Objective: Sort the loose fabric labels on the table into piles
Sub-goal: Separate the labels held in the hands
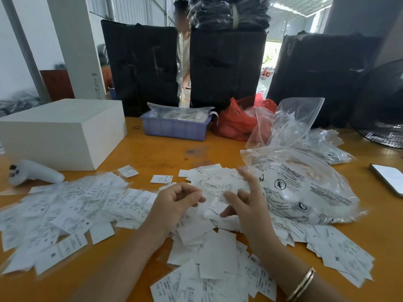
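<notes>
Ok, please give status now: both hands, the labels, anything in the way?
Left hand curled, grip unclear. Right hand open over labels. Labels heaped, unsorted. Clear plastic bag crowds the right side.

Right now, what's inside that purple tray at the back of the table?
The purple tray holds clear plastic bags with printed white labels inside. Whatever lies beneath those bags is covered.

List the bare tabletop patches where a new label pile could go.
Best patch: orange table between the white box, the blue plastic tray and the loose white fabric labels. A smaller strip lies beside the phone at the right edge. Crowded: labels cover the near table around both hands, and clear printed plastic bags fill the right.
</notes>
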`<state>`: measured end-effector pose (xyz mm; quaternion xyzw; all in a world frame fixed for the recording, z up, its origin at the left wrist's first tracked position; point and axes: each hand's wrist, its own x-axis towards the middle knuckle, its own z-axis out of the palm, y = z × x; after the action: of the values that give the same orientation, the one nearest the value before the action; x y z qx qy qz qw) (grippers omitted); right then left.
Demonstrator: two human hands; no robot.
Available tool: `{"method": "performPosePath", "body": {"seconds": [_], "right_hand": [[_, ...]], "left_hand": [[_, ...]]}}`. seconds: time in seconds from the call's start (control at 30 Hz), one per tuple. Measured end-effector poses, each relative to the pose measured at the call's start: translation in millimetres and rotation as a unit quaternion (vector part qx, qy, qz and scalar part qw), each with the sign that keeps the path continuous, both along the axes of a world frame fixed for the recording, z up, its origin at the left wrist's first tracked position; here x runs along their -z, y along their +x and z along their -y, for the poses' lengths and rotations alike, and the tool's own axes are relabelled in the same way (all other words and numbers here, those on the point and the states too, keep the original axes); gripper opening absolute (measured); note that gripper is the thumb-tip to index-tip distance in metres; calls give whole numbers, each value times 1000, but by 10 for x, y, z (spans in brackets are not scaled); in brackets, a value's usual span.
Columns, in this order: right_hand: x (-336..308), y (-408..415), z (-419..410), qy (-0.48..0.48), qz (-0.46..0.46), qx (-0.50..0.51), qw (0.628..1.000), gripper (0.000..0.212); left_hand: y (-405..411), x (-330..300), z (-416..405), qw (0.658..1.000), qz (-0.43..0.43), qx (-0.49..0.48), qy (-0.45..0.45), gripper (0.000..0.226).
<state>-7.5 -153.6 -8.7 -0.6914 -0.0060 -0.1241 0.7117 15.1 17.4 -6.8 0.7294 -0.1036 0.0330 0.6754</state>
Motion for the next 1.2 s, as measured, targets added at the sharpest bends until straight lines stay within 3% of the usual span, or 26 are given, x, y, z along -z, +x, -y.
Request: {"method": "performPosePath", "body": {"seconds": [0.07, 0.13, 0.33, 0.43, 0.5, 0.57, 0.67, 0.8, 0.9, 1.0, 1.13, 1.2], "right_hand": [[29, 13, -9, -77, 15, 15, 997, 52], [36, 3, -21, -139, 29, 16, 990, 41], [14, -27, -105, -189, 44, -48, 980, 22], [18, -9, -85, -106, 29, -22, 994, 18], [-12, -16, -37, -15, 23, -14, 1000, 17], [-34, -31, -8, 13, 22, -20, 999, 17], [-23, -56, -56, -27, 8, -38, 999, 18], [6, -64, -130, -68, -7, -69, 995, 25], [24, -67, -146, -96, 4, -58, 994, 33], [43, -44, -92, -100, 30, 10, 994, 40], [41, -13, -11, -7, 58, 46, 997, 59], [21, -32, -8, 31, 67, 44, 996, 47]], "left_hand": [[-5, 0, 8, 1000, 2, 7, -7, 2], [-7, -1, 5, 1000, 4, 12, -14, 4], [-13, 30, 12, 994, 59, 22, 89, 13], [-16, 18, -15, 998, 9, 49, 48, 28], [-6, 19, -22, 996, 0, 54, 69, 19], [9, 26, -19, 997, 9, 20, 68, 7], [20, 14, -44, 999, -12, -6, -34, 6], [-21, -38, -48, 986, -39, 36, -159, 8], [-9, -38, -54, 983, -35, 19, -179, 10], [19, -2, -74, 994, -12, -8, -104, 8], [17, 30, -24, 999, 37, -29, 1, 7], [20, 42, -2, 994, 68, -47, 73, 9]]}}
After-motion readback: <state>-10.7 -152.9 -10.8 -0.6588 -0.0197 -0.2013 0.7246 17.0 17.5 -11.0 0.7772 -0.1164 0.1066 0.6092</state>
